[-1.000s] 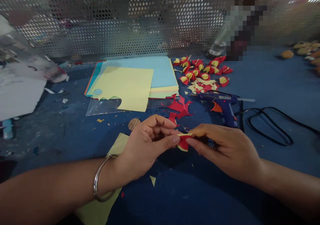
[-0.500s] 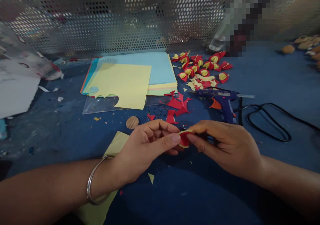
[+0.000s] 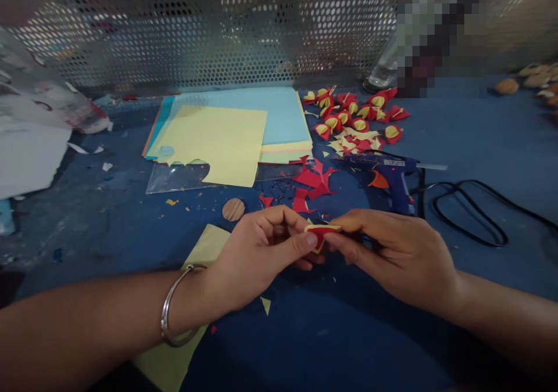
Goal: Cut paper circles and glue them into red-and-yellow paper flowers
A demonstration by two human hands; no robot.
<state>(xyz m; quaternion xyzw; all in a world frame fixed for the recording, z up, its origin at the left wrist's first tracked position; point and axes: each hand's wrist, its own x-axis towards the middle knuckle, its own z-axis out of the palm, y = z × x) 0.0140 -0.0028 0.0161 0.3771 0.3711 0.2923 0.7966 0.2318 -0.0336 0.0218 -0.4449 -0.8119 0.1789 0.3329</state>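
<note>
Between my two hands is a small red and yellow paper piece [image 3: 319, 235], a red layer framed by a yellow edge. My left hand [image 3: 268, 244], with a silver bangle on its wrist, pinches its left side between thumb and fingers. On the other side, the thumb and forefinger of my right hand [image 3: 392, 250] grip its right corner. Red paper scraps [image 3: 311, 177] lie just beyond my fingers. Behind my right hand rests a blue hot glue gun [image 3: 394, 168] on its side. A round wooden disc [image 3: 233, 209] lies past my left hand.
Stacked coloured sheets [image 3: 283, 110] carry a cut yellow sheet [image 3: 231, 142]. Several folded red and yellow paper pieces [image 3: 360, 125] sit to their right. A black cable [image 3: 462, 241] loops at right. Beneath my left forearm is another yellow sheet [image 3: 168, 366]. A perforated metal panel [image 3: 196, 32] stands behind.
The paper piece has tilted in my fingers and now shows a straighter, flatter top edge. Both hands keep their pinch on it. The view has shifted slightly.
</note>
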